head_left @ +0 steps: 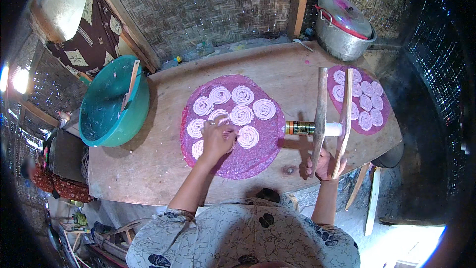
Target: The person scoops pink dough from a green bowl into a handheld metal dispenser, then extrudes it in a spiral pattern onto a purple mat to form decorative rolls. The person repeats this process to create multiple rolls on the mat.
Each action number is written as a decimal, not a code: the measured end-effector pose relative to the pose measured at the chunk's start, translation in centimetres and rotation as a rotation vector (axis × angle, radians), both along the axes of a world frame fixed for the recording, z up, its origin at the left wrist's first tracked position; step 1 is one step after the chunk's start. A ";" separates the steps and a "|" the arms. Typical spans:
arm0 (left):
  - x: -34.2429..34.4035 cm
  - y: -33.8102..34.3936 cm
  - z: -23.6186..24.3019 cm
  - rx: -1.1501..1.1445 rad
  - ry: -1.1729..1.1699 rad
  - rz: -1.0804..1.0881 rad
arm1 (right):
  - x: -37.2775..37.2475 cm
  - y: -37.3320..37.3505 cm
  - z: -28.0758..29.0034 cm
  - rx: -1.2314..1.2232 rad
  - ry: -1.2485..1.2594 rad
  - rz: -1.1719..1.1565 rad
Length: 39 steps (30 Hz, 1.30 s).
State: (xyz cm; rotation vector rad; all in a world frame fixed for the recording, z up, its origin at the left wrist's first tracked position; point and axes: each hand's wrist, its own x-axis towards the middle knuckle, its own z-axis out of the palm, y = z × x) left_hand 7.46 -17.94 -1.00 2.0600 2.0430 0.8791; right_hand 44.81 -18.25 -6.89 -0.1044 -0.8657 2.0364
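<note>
A round purple-pink mesh mat (263, 161) lies mid-table, bearing several pale pink spiral coils of dough strands (243, 95). Over it, my left hand (218, 141) has its fingers bent and drawn together at the left edge of one dough coil (249, 137); what they pinch, if anything, is hidden. My right hand (327, 164) is wrapped round the near ends of a hand press's two wooden handles (343, 124). The press lies sideways above the table. Its printed metal cylinder (300, 127) points left, just past the mat's right edge, and a white plunger shows between the handles.
At the right, another purple mat (342, 67) holds more coils, partly behind the press. A lidded metal pot (342, 37) stands at the back right. On the left sits a green basin (116, 131) with a wooden stick (131, 84) in it. A spoon (302, 44) lies at the back edge.
</note>
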 end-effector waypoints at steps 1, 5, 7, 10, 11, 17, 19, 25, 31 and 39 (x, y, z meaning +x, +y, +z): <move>-0.8 0.5 0.6 0.033 -0.052 -0.005 | 0.0 -0.2 0.0 -0.010 -0.013 0.023; -1.0 3.0 6.8 -0.088 -0.726 -0.232 | -0.6 -0.8 0.7 -0.028 -0.070 0.119; 1.4 2.8 10.3 -0.026 -1.126 -0.523 | -1.7 0.1 1.6 -0.034 -0.092 0.265; 4.1 2.9 14.6 -0.024 -1.333 -0.803 | -3.5 0.7 3.7 -0.021 -0.083 0.491; 4.7 2.8 15.9 -0.007 -1.373 -0.872 | -4.1 0.8 4.4 -0.013 -0.088 0.556; 3.8 2.9 18.2 0.029 -1.620 -1.017 | -6.3 1.7 9.6 0.042 -0.223 0.809; 2.2 4.2 16.2 0.022 -1.660 -0.954 | -7.1 2.2 12.5 0.035 -0.341 0.807; -3.2 5.9 4.4 -0.016 -2.367 -0.648 | -8.8 5.4 13.7 -0.086 -0.816 0.730; -4.7 4.8 -3.4 0.253 -2.466 -0.672 | -12.7 5.3 13.8 -0.028 -1.153 0.732; -4.6 3.1 0.0 0.386 -2.448 -0.643 | -13.8 3.3 18.2 0.024 -1.176 0.612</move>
